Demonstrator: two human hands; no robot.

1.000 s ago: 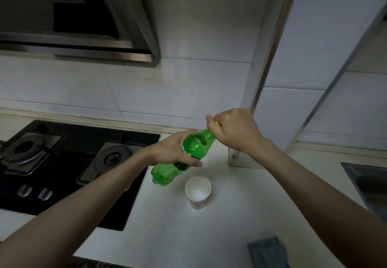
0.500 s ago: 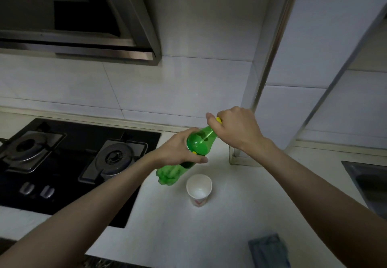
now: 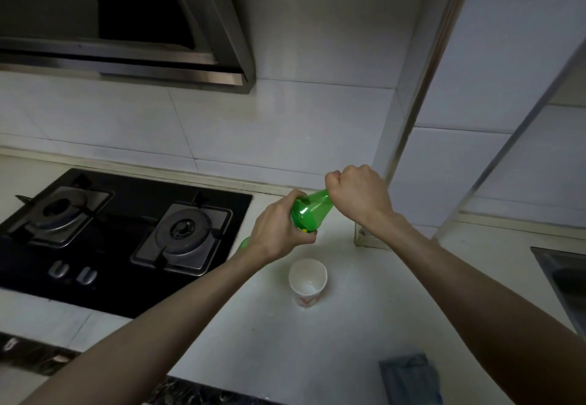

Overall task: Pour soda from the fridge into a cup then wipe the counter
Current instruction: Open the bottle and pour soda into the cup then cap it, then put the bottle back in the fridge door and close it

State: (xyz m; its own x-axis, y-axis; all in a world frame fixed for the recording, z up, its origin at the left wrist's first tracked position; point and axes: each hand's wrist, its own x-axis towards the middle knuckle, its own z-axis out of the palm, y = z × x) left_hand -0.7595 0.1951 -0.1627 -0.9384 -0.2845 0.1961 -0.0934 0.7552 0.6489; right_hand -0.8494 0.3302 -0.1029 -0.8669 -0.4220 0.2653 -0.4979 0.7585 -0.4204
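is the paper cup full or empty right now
Empty. The paper cup stands upright on the counter, and its white bottom shows through the open top, with no liquid visible.

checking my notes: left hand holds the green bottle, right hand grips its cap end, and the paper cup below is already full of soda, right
Not quite: in the head view the paper cup looks empty, its white bottom showing. The rest holds: left hand holds the green bottle, right hand grips its cap end.

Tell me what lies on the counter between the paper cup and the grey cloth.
Nothing: in the head view, only bare white counter lies between the paper cup and the grey cloth.
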